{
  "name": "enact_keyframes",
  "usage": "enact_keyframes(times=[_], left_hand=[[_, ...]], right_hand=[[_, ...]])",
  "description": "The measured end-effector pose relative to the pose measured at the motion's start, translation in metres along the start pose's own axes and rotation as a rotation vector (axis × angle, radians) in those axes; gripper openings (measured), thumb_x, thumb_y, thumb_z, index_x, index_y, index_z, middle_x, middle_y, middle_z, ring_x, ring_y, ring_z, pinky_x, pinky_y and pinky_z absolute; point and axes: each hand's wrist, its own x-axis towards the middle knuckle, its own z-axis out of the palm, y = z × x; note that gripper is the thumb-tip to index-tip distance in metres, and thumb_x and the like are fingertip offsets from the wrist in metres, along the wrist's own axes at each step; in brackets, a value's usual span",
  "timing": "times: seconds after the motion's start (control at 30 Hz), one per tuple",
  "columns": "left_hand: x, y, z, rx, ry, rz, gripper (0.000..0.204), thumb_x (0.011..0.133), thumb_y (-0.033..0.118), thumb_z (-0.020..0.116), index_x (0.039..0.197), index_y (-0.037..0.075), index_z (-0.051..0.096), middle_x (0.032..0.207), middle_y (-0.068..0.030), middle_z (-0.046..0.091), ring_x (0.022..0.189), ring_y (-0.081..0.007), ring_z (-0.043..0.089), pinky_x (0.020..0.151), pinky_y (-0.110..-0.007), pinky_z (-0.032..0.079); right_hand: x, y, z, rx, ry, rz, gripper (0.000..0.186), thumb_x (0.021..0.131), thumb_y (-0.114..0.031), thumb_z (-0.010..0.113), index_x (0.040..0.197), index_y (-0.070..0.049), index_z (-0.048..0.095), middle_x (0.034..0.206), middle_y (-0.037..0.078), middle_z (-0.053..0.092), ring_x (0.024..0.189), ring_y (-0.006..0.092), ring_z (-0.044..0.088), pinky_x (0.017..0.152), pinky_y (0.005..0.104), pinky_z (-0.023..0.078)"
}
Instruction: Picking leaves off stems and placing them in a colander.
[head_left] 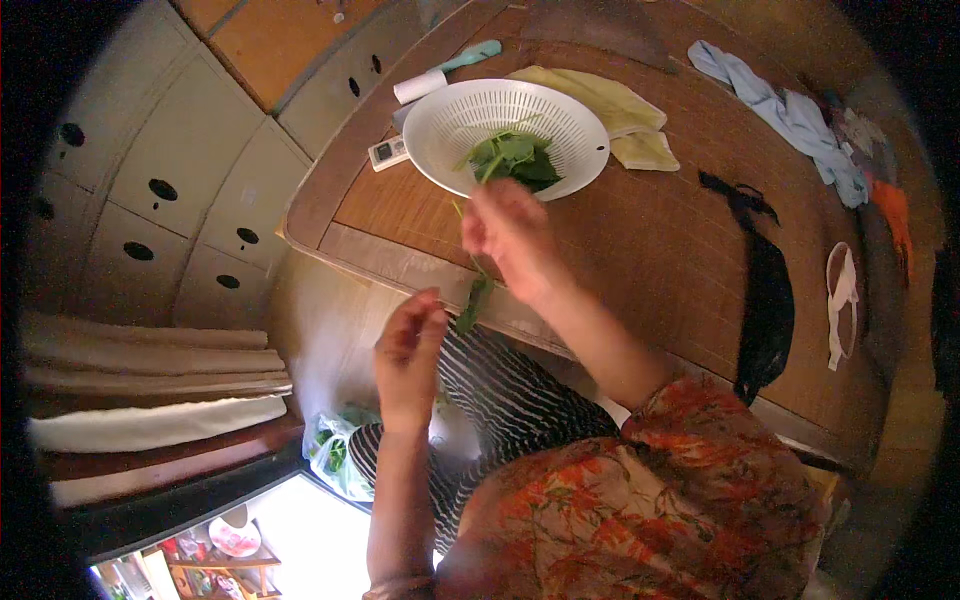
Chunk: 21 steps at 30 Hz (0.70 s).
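Note:
My right hand (505, 235), slightly blurred, is closed on a thin green stem at the near side of the white perforated colander (555, 165). A leafy sprig (472, 300) hangs below that hand. My left hand (410, 340) has its fingers pinched just left of the sprig; what they hold, if anything, is too small to make out. Inside the colander lies a pile of dark green leaves (515, 160). The colander rests on the brown wooden table (640, 270).
Beside the colander lie a remote (387, 153), white roll (420, 85) and yellow cloth (640, 140). Right are blue cloth (780, 115), black fabric (760, 300) and white strap (840, 300). A bag of greens (330, 450), bright screen (310, 535) and cabinets (160, 150) are left.

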Motion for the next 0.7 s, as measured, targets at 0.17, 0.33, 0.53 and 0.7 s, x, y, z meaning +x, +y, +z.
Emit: enact_keyframes(times=[0.17, 0.33, 0.53, 0.7], left_hand=[[0.031, -0.037, 0.021, 0.639, -0.206, 0.330, 0.034, 0.083, 0.006, 0.068, 0.118, 0.005, 0.064, 0.110, -0.0125, 0.066, 0.103, -0.0256, 0.062, 0.090, -0.033, 0.049], [0.042, -0.061, 0.029, 0.895, -0.155, 0.447, 0.032, 0.076, 0.005, 0.069, 0.108, 0.006, 0.066, 0.111, -0.0167, 0.063, 0.104, -0.0368, 0.060, 0.090, -0.043, 0.049], [0.050, -0.076, 0.017, 0.837, -0.080, 0.429, 0.024, 0.077, 0.007, 0.068, 0.101, 0.007, 0.070, 0.104, -0.0182, 0.067, 0.097, -0.0349, 0.064, 0.086, -0.042, 0.051], [0.046, -0.066, 0.004, 0.274, 0.002, 0.077, 0.014, 0.086, 0.008, 0.068, 0.099, 0.001, 0.069, 0.090, -0.0076, 0.069, 0.079, -0.0148, 0.067, 0.072, -0.027, 0.052]], right_hand=[[-0.001, -0.005, -0.006, 0.519, -0.002, 0.128, 0.018, 0.096, -0.022, 0.062, 0.103, -0.005, 0.065, 0.083, 0.004, 0.062, 0.072, 0.0152, 0.059, 0.069, 0.0299, 0.048], [-0.025, 0.013, -0.008, 0.172, 0.104, -0.017, 0.017, 0.097, -0.017, 0.060, 0.105, -0.003, 0.065, 0.085, 0.003, 0.062, 0.074, 0.0110, 0.059, 0.069, 0.0256, 0.049], [-0.033, 0.039, -0.044, -0.128, 0.203, -0.013, 0.017, 0.094, -0.015, 0.063, 0.104, -0.002, 0.065, 0.090, 0.003, 0.064, 0.078, 0.0123, 0.061, 0.072, 0.0264, 0.051], [-0.051, 0.054, -0.055, -1.233, -0.012, -0.565, 0.023, 0.077, -0.007, 0.070, 0.099, -0.005, 0.066, 0.095, 0.011, 0.064, 0.088, 0.0299, 0.062, 0.079, 0.0389, 0.050]])
